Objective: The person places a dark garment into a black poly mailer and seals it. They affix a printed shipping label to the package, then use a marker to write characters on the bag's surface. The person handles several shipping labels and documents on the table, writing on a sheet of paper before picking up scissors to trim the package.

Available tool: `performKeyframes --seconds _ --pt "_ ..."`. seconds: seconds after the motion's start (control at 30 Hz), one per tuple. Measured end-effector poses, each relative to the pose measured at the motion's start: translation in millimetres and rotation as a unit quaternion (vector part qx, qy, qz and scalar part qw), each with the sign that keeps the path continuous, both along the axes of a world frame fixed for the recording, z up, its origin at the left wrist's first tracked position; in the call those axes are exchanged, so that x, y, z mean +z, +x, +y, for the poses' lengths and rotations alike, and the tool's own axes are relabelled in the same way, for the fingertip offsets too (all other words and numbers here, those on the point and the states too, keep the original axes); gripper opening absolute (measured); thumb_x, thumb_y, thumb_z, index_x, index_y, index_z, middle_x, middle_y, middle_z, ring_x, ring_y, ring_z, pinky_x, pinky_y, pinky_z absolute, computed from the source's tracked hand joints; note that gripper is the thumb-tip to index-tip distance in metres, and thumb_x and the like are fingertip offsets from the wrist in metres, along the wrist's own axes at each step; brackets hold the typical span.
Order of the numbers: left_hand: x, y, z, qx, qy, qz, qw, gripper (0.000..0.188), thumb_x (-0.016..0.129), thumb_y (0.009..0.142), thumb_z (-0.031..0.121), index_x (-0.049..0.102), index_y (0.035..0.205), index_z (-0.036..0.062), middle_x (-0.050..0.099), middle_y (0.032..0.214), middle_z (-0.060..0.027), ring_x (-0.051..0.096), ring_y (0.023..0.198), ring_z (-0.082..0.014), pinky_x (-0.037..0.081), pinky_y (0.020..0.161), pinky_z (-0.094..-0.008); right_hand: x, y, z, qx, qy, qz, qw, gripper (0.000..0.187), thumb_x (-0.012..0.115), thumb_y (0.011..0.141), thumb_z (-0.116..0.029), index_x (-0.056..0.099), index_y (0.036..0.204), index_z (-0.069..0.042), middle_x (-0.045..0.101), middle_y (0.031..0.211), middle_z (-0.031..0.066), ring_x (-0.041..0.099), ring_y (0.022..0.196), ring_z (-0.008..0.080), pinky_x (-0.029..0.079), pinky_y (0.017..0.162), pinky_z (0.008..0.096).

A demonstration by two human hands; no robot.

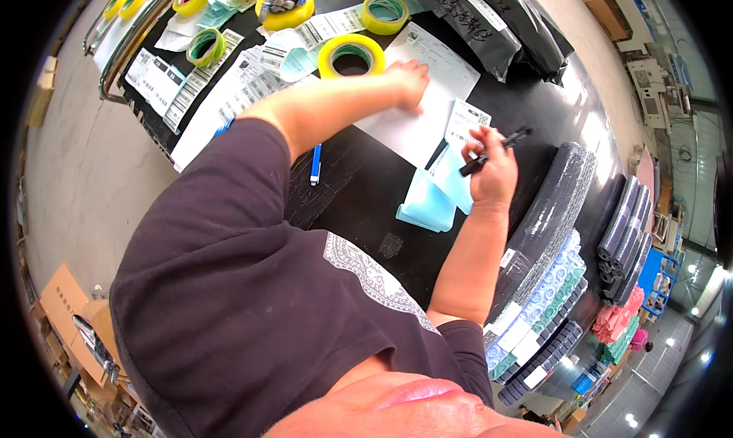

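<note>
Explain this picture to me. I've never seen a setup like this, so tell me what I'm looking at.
There is no machine here: a person works with two bare hands. The one picture comes from a wide fisheye camera on their head, looking down, so straight edges bend and their own chin and shirt show below.

On the black table lie yellow tape rolls, printed labels, a blue pen and folded pale-blue slips. Black plastic packages sit at the far side, wrapped rolls at the right.

The right hand holds a black marker. The left hand, blurred, is over a white sheet; contact is hard to tell.
</note>
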State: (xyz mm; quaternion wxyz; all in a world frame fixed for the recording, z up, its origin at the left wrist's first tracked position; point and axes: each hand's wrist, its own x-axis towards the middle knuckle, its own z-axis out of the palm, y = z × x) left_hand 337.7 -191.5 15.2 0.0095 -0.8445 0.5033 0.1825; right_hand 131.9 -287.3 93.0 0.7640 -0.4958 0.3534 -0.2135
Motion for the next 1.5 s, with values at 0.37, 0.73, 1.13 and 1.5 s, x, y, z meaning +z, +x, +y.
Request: performKeyframes --seconds 0.37,0.73,1.13,1.5 --pt "-8.7 -58.6 52.9 0.022 -0.120 -0.005 0.993 0.074 0.074 0.074 0.053 0.054 0.134 0.0135 0.040 0.150 -0.0100 0.033 0.141 -0.0262 0.032 0.108 -0.0458 -15.8 -41.8 91.1 0.142 -0.137 0.144 0.970 0.027 0.063 0.095 -0.013 0.059 0.118 0.001 0.065 0.099 0.0037 0.050 0.061 0.0041 0.043 0.055 0.0195" --pt "31.8 30.3 3.1 0.353 -0.366 0.380 0.772 0.033 0.061 0.092 0.038 0.069 0.109 0.0116 0.071 0.101 -0.0089 0.069 0.083 -0.0253 0.056 0.076 -0.0361 -78.6 -150.1 140.9 0.222 -0.534 0.281 0.766 0.052 0.062 0.086 -0.006 0.047 0.134 0.001 0.052 0.123 0.0231 0.055 0.110 0.0417 0.047 0.093 0.0466" --pt "212.4 -147.7 266.9 0.039 -0.283 -0.062 0.956 0.024 0.061 0.094 0.025 0.069 0.085 0.0048 0.069 0.088 -0.0123 0.067 0.079 -0.0270 0.051 0.070 -0.0381 -67.8 -96.9 150.1 0.184 -0.734 0.004 0.654 0.032 0.064 0.077 -0.009 0.070 0.108 -0.016 0.061 0.087 0.0033 0.062 0.078 0.0267 0.050 0.072 0.0387" --pt "10.1 -219.5 395.8 0.184 -0.291 0.028 0.938 0.022 0.066 0.089 0.021 0.071 0.097 0.0010 0.067 0.120 -0.0147 0.058 0.118 -0.0338 0.045 0.099 -0.0426 -77.4 15.6 166.3 0.454 -0.821 -0.078 0.336 0.014 0.060 0.081 -0.017 0.064 0.094 -0.020 0.055 0.106 -0.0009 0.056 0.098 0.0182 0.049 0.075 0.0324"
